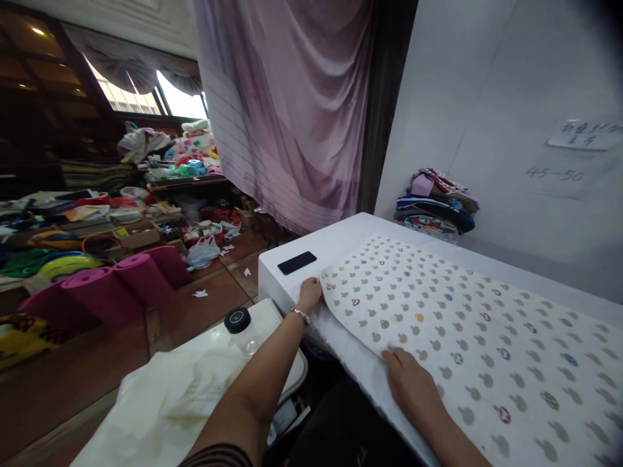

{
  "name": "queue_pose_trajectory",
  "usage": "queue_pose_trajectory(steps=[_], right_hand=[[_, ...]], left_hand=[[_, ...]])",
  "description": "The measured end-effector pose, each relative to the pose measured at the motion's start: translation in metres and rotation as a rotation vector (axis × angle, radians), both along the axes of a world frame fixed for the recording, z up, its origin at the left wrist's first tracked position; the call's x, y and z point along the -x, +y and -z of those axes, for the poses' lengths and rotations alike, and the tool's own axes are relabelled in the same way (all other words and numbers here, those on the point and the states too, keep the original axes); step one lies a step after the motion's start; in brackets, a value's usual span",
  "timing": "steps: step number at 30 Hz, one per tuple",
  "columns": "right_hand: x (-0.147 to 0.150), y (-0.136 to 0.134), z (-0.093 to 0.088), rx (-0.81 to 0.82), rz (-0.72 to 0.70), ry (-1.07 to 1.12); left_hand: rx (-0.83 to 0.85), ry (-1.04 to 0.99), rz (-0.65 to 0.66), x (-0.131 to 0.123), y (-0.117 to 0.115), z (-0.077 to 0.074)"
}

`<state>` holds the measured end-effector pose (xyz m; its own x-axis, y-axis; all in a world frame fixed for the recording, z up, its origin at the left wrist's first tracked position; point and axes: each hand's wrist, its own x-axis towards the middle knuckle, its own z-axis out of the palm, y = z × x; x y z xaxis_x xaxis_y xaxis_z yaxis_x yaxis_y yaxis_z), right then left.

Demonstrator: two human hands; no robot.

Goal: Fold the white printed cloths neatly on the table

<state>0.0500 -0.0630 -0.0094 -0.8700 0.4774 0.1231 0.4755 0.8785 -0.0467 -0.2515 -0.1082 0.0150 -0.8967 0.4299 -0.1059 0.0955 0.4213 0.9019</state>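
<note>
A white cloth printed with grey shapes and small coloured figures lies spread over the white table. At its near left corner, my left hand is closed on the edge, with a bracelet on the wrist. Farther along the near edge, my right hand grips the same cloth, its fingertips curled over the border. Past my left hand, a black phone lies flat on the table.
A clear bottle with a black lid stands on a white surface at the left, beside pale crumpled fabric. Folded clothes are stacked by the wall. Pink rolled mats and clutter cover the floor. A pink curtain hangs behind.
</note>
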Motion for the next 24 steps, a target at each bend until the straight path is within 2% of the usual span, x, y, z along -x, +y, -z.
queue_pose_trajectory(steps=[4,7,12,16,20,24], right_hand=[[-0.001,0.002,0.002,0.017,-0.024,0.031],[-0.001,0.003,0.001,0.027,-0.036,0.009],[0.001,0.002,-0.004,0.02,-0.031,-0.048],[0.002,0.001,-0.006,0.002,-0.04,-0.061],[0.003,0.002,-0.006,0.014,-0.031,-0.086],[0.005,0.003,-0.012,0.056,-0.033,-0.094]], left_hand=[[0.049,0.093,-0.032,0.012,-0.018,-0.002],[0.068,0.049,-0.02,0.016,-0.026,-0.001],[0.002,-0.141,-0.001,0.01,-0.022,0.005],[-0.098,-0.239,0.01,0.002,-0.021,0.002],[-0.154,-0.268,0.05,-0.002,-0.026,0.001],[-0.135,-0.219,0.093,0.001,-0.027,0.004]])
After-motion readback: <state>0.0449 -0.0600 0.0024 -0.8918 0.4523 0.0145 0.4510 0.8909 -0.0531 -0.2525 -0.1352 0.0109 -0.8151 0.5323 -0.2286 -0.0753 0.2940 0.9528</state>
